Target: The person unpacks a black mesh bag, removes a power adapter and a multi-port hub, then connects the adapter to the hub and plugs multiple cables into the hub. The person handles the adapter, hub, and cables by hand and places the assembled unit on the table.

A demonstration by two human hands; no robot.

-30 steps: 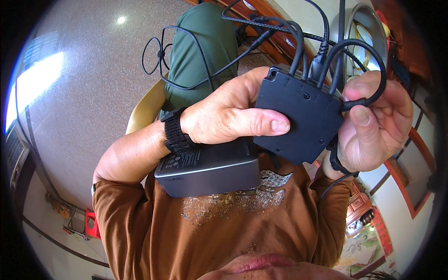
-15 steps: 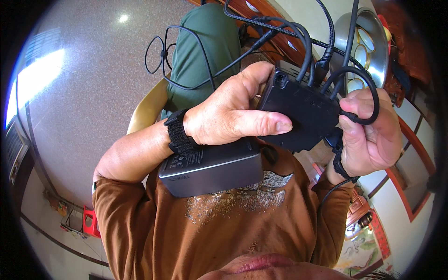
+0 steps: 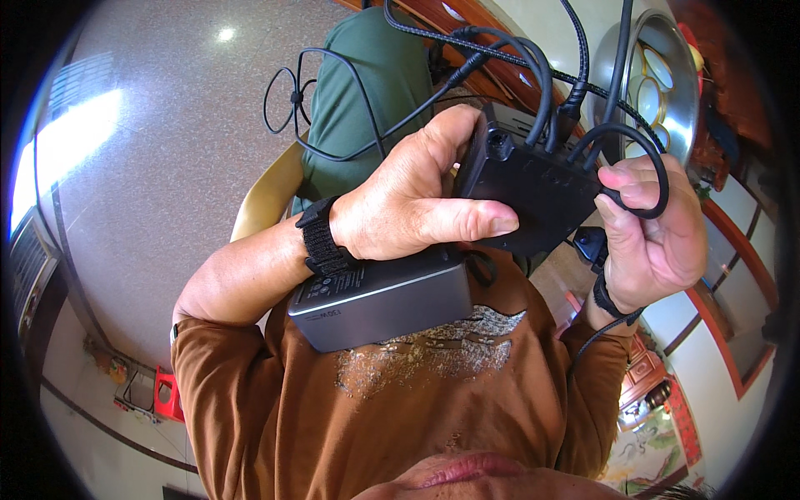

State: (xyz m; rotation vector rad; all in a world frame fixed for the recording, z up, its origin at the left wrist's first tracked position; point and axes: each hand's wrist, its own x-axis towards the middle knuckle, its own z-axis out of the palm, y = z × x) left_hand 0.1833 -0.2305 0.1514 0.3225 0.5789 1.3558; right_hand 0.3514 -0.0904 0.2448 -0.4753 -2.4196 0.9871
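A black box-shaped device (image 3: 533, 196) with a row of ports is in my left hand (image 3: 417, 192). The thumb lies across its face and the fingers wrap behind it, out of sight. Several cables come out of its far side. One short black cable (image 3: 664, 171) bends round in a loop, and my right hand (image 3: 654, 225) pinches its end between thumb and fingertips beside the device's right edge. Under my left wrist, against my brown shirt, a dark grey power bank (image 3: 387, 308) rests. Both wrists wear black straps; a small dark block (image 3: 590, 244) sits by the right one.
Braided black cables (image 3: 583, 58) run up from the device. A thin cable (image 3: 367, 100) loops over my green-trousered leg (image 3: 375, 50). A metal basin (image 3: 675, 83) with round gold-rimmed pieces stands at far right. A red stool (image 3: 168, 396) is at lower left.
The device and both hands have shifted slightly left and up, and the device has tilted a little. My grip on the device and on the cable end is the same.
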